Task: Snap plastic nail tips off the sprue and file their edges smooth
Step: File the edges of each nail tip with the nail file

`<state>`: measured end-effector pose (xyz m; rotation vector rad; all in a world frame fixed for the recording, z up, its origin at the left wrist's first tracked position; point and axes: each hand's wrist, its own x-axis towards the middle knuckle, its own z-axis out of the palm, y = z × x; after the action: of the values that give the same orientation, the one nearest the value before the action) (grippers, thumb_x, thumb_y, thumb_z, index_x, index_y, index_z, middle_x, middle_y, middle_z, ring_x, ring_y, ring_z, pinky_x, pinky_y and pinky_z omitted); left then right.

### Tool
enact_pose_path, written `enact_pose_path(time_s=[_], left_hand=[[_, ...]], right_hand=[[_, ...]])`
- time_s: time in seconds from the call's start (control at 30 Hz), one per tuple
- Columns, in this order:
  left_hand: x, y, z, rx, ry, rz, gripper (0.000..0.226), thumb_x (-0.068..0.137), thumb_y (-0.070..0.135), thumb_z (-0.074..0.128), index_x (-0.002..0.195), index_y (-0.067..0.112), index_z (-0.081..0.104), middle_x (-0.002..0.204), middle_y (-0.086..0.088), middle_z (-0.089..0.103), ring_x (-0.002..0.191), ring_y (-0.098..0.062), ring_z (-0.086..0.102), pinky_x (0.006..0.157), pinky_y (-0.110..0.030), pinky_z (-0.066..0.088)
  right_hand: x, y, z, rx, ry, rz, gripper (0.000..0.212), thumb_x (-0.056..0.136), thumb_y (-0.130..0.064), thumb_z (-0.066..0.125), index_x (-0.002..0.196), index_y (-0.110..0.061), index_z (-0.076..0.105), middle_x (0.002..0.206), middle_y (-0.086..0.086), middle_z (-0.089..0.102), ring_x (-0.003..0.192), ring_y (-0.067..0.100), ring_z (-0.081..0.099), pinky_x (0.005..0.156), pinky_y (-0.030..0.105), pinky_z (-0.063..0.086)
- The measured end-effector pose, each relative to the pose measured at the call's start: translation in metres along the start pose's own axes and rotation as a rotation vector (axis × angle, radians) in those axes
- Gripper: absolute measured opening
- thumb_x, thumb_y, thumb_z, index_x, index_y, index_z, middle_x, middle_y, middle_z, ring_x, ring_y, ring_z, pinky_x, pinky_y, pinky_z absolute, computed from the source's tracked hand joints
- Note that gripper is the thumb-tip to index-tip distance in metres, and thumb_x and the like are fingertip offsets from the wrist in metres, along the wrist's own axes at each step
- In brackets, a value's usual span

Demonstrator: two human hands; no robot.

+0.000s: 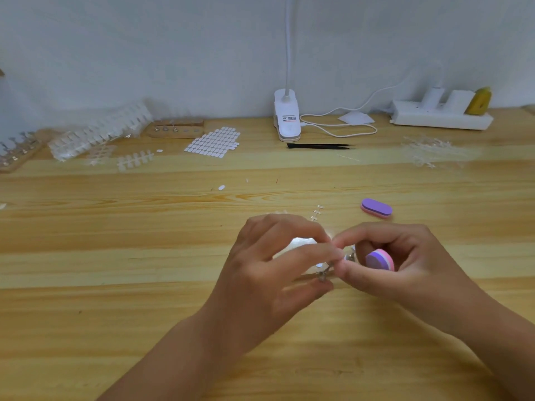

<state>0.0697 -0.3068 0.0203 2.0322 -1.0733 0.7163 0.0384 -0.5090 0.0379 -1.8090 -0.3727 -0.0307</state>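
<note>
Nail tips being worked on were hard to make out: something small, pale and blurred sat between the fingertips of both hands, low and centre over the desk. The left hand had its thumb and forefinger pinched together on that small piece, with a little metal clip or stand showing just under the fingers. The right hand met it fingertip to fingertip, thumb and forefinger closed on the same spot, while its curled lower fingers kept a pink-and-purple buffer block tucked against the palm.

Just beyond the hands lay a short bare piece of clear sprue, and near it to the right a second purple-and-pink buffer block lay flat. Farther back, a single loose white tip lay on the wood. Toward the far left were a strip of tips on its sprue, a heap of clear packaged tip sets, a sheet of white oval stickers and a wooden holder with small metal stands. Black tweezers lay in front of a white clip lamp, whose cable looped to the right. A pile of empty clear sprues rested at the far right, before a white power strip against the wall.
</note>
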Motion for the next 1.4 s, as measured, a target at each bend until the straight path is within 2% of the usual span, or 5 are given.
enact_pose_path(time_s=[0.27, 0.4, 0.53, 1.23, 1.4], left_hand=[[0.004, 0.01, -0.006, -0.207, -0.003, -0.232, 0.029, 0.064, 0.023, 0.088, 0.09, 0.017, 0.077, 0.096, 0.012, 0.065, 0.092, -0.012, 0.062, 0.08, -0.037, 0.048], [0.007, 0.015, -0.01, -0.368, -0.02, -0.479, 0.038, 0.054, 0.018, 0.094, 0.088, 0.024, 0.078, 0.094, 0.014, 0.069, 0.096, -0.008, 0.066, 0.082, -0.016, 0.045], [0.01, 0.02, -0.006, -0.448, -0.079, -0.579, 0.039, 0.051, 0.016, 0.096, 0.084, 0.027, 0.079, 0.09, 0.015, 0.072, 0.093, -0.004, 0.066, 0.077, -0.01, 0.042], [0.013, 0.029, -0.008, -0.536, -0.178, -0.638, 0.035, 0.055, 0.02, 0.094, 0.085, 0.032, 0.078, 0.09, 0.012, 0.072, 0.089, -0.012, 0.064, 0.075, -0.021, 0.046], [0.012, 0.03, -0.005, -0.472, -0.197, -0.631, 0.037, 0.055, 0.031, 0.09, 0.089, 0.036, 0.075, 0.093, 0.02, 0.071, 0.099, -0.016, 0.062, 0.082, -0.02, 0.044]], right_hand=[[0.001, 0.002, 0.001, -0.119, 0.063, -0.084, 0.022, 0.081, -0.055, 0.072, 0.086, -0.035, 0.077, 0.067, -0.013, 0.065, 0.06, 0.011, 0.057, 0.064, 0.016, 0.047], [0.002, 0.003, 0.002, 0.038, 0.295, -0.087, 0.021, 0.085, -0.036, 0.072, 0.073, -0.019, 0.068, 0.047, -0.005, 0.056, 0.044, 0.002, 0.05, 0.075, 0.01, 0.05], [0.007, -0.005, 0.016, 0.247, 0.402, -0.067, 0.025, 0.085, -0.035, 0.073, 0.068, -0.021, 0.061, 0.045, -0.004, 0.052, 0.043, 0.004, 0.049, 0.053, 0.011, 0.046], [0.006, 0.002, 0.026, 0.029, 0.433, -0.115, 0.033, 0.089, -0.017, 0.063, 0.065, -0.006, 0.045, 0.044, -0.002, 0.061, 0.039, 0.012, 0.055, 0.054, 0.017, 0.046], [0.004, 0.003, 0.027, 0.04, 0.362, -0.142, 0.034, 0.091, -0.015, 0.065, 0.064, -0.015, 0.046, 0.043, -0.004, 0.06, 0.037, 0.004, 0.054, 0.071, 0.001, 0.045]])
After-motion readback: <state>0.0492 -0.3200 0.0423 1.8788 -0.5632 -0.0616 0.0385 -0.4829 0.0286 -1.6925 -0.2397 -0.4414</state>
